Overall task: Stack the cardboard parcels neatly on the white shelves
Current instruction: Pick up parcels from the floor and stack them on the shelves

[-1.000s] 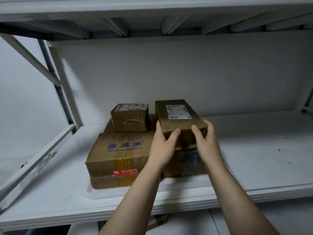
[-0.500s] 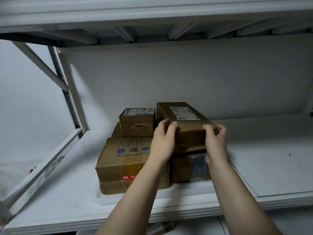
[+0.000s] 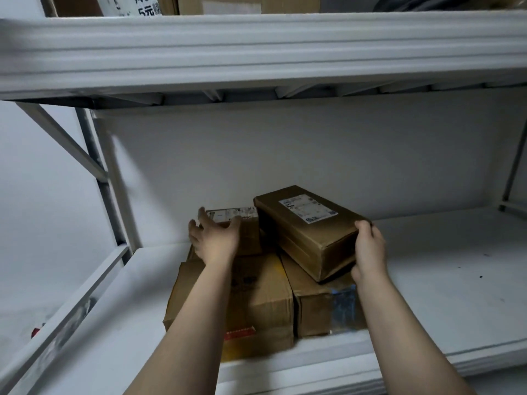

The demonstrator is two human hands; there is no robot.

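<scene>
- Four parcels counted on the white shelf (image 3: 445, 283), all grouped between my two hands and toward the shelf's left end; a further one may be hidden behind them.
- My left hand (image 3: 214, 240) is released, fingers spread, holding nothing. It is right at the small parcel (image 3: 249, 235); I cannot confirm contact.
- Below that hand lies the large base parcel (image 3: 265, 297), flat on the shelf, with the small parcel standing on the pile just beyond my left fingertips.
- The long labelled parcel (image 3: 310, 232) is the item in hand. It sits tilted and skewed, its far left corner close against the small parcel, its near end resting on the taped parcel (image 3: 316, 306) beneath.
- My right hand (image 3: 369, 252) grasps the near right corner of the long parcel, fingers curled over the top edge.
- Judgement: the step is squaring this parcel on the pile. One corner grip gives poor control, so I would bring my left hand to the opposite long side before turning it.
- Recommended: rotate until its long edge runs parallel with the taped parcel below, then lower it flat.
- Risk: pushing leftward may shunt the small parcel out of line.
- To the right of my right hand the shelf surface offers room for later parcels.
</scene>
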